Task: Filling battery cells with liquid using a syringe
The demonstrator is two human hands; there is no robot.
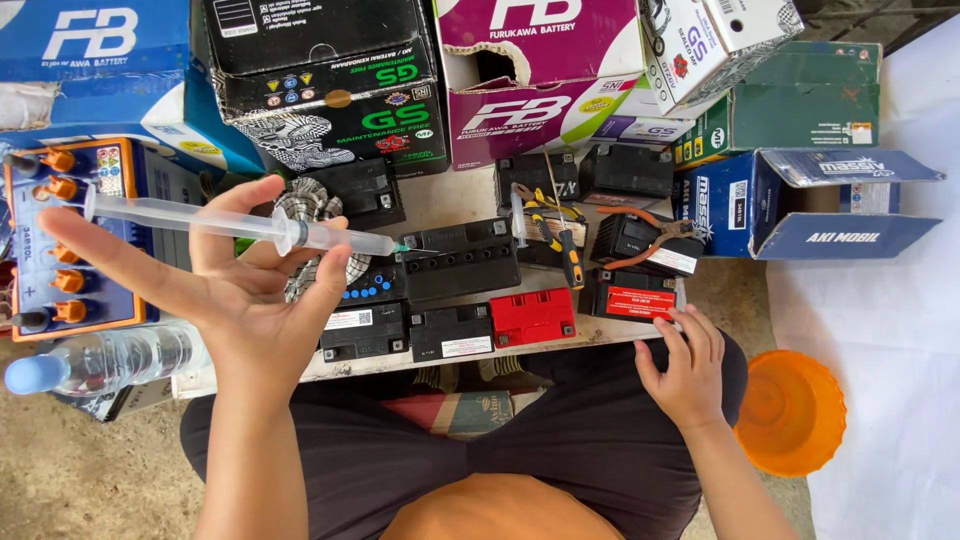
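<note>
**Syringe up, batteries waiting**

Head view: left hand (250,290) pinches a clear syringe (240,225) sideways, needle tip over the small black batteries (460,260). Right hand (685,365) rests loosely curled, holding nothing, beside a red-labelled battery (635,297). Looks mid-fill; next needs careful aiming.

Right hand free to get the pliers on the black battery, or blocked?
Probably yes. The right hand is empty at the table edge; the pliers lie uncovered on a black battery just beyond, nothing overhead.
</note>
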